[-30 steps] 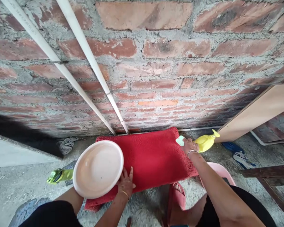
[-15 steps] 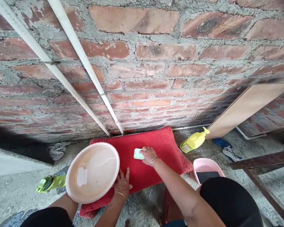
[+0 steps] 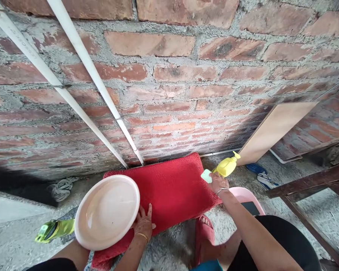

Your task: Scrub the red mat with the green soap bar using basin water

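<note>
Right hand (image 3: 219,183) has swung rightward since the earlier frame. On the red mat (image 3: 172,188), likely soft, floppy, best lifted by its edges, a basin (image 3: 110,209) sits at nine o'clock; the left hand (image 3: 142,225) lies at seven, fingers spread; at three, the right clamps a pale green block (image 3: 206,175), probably light, slick.

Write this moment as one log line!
left hand: on red mat; right hand: holding pale green block; basin: beside left hand
</note>
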Action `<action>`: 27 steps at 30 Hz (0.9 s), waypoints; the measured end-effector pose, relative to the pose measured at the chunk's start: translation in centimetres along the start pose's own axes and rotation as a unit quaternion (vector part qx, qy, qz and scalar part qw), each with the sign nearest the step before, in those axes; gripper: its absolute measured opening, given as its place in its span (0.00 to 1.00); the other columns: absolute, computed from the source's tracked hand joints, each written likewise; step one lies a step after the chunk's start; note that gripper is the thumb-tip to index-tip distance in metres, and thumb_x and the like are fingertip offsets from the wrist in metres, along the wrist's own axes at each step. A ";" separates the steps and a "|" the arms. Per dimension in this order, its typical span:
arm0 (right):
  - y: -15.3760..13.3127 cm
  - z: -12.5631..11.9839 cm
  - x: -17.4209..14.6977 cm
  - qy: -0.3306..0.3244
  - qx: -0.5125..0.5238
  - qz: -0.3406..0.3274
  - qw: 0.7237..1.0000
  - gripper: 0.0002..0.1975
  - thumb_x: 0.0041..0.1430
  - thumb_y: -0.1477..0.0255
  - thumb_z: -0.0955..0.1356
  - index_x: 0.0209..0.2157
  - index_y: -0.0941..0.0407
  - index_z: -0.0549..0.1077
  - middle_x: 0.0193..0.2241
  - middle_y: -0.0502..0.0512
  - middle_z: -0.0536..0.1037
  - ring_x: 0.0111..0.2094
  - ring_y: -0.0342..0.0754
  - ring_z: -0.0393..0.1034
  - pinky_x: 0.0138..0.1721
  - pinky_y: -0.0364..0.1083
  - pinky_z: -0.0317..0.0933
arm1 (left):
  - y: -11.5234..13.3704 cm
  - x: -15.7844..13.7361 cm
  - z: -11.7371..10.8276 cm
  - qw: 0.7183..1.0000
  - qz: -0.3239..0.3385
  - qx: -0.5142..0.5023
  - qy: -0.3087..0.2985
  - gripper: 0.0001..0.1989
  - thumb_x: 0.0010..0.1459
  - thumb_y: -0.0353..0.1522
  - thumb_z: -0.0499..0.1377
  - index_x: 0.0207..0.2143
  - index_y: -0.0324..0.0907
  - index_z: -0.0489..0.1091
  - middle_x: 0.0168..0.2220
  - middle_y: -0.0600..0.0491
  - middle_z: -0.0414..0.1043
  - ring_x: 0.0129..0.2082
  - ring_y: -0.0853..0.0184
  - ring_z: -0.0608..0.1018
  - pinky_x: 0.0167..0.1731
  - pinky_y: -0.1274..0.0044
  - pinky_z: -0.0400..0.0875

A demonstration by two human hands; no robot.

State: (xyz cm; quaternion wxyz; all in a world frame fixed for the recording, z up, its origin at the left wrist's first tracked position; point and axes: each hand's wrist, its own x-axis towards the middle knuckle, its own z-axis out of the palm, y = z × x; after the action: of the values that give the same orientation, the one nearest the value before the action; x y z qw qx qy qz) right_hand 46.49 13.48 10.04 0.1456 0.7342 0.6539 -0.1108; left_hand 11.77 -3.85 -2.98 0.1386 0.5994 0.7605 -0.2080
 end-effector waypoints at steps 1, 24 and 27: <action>-1.7 0.3 -0.5 0.006 0.009 -0.035 0.999 0.23 0.51 0.69 0.65 0.51 0.53 0.66 0.50 0.59 0.66 0.48 0.54 0.62 0.47 0.50 0.53 | 0.0 -0.1 -0.3 1.000 -0.001 0.001 -0.007 0.44 0.51 0.39 0.61 0.64 0.54 0.39 0.65 0.34 0.43 0.62 0.38 0.53 0.37 0.49 0.70; 5.7 -1.5 -3.6 0.103 -0.028 0.039 0.993 0.27 0.54 0.65 0.64 0.57 0.50 0.60 0.51 0.61 0.64 0.48 0.55 0.65 0.45 0.51 0.56 | 0.4 -1.6 -5.4 0.995 0.032 -0.091 -0.018 0.34 0.57 0.33 0.53 0.64 0.52 0.45 0.67 0.40 0.38 0.65 0.47 0.50 0.52 0.54 0.62; 5.1 0.2 -4.5 0.045 -0.014 0.054 0.997 0.25 0.52 0.67 0.64 0.54 0.50 0.64 0.49 0.62 0.67 0.47 0.55 0.67 0.43 0.50 0.59 | 1.1 -2.4 -7.0 0.990 0.056 -0.129 -0.021 0.34 0.57 0.33 0.53 0.64 0.56 0.43 0.68 0.43 0.35 0.66 0.48 0.46 0.50 0.53 0.63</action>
State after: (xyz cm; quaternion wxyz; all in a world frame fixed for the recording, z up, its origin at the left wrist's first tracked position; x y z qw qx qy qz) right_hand 51.01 8.69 11.81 0.1321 0.7706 0.6205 -0.0603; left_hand 13.70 -2.25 4.09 0.2420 0.6138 0.7429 -0.1131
